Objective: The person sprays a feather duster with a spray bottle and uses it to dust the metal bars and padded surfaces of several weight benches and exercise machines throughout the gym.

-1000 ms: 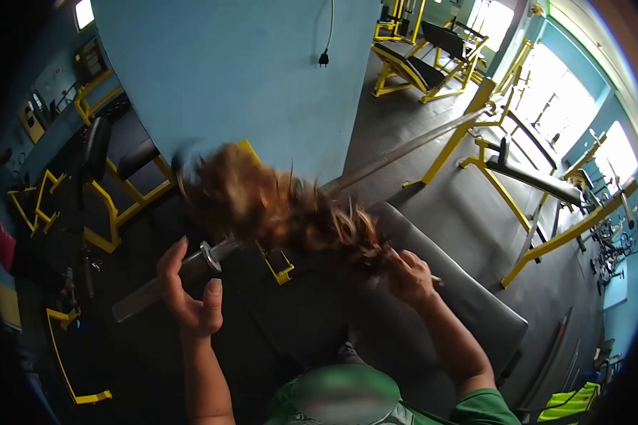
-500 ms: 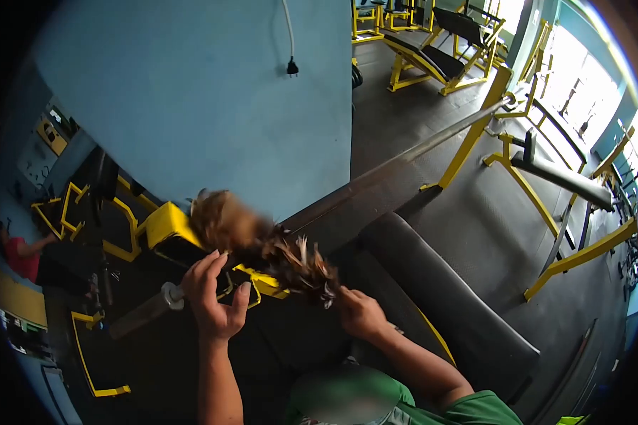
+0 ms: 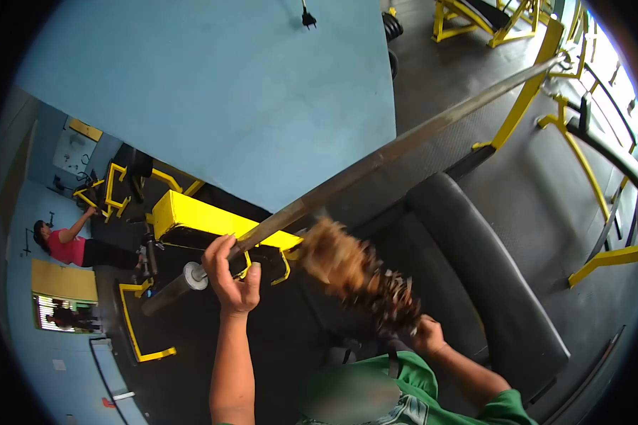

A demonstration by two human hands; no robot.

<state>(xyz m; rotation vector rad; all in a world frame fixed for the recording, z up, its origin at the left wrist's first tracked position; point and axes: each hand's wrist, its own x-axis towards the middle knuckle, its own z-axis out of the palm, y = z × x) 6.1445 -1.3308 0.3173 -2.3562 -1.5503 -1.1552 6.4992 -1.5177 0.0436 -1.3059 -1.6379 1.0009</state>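
Note:
In my right hand (image 3: 429,336) is the handle end of a feather duster (image 3: 390,294). My fingers are closed around it, and the handle itself is hidden. The duster's brown feathers angle up and left, and its light brown tip is blurred below the barbell (image 3: 347,172). My left hand (image 3: 234,280) is at the barbell's near end, beside the round metal collar (image 3: 196,276). Its fingers curl loosely over the bar, with the thumb apart below. The bar passes across a yellow rack upright (image 3: 213,219) with a hook.
A black padded bench (image 3: 475,248) lies to the right. A blue wall (image 3: 227,92) with a hanging plug (image 3: 308,18) stands ahead. Yellow gym machines (image 3: 581,265) are at right and left. A person in a pink top (image 3: 67,244) is at far left.
The view has shifted, bringing the wall and rack nearer. The duster has swung off the bar beside the rack to below and right of it. My left hand stays near the collar.

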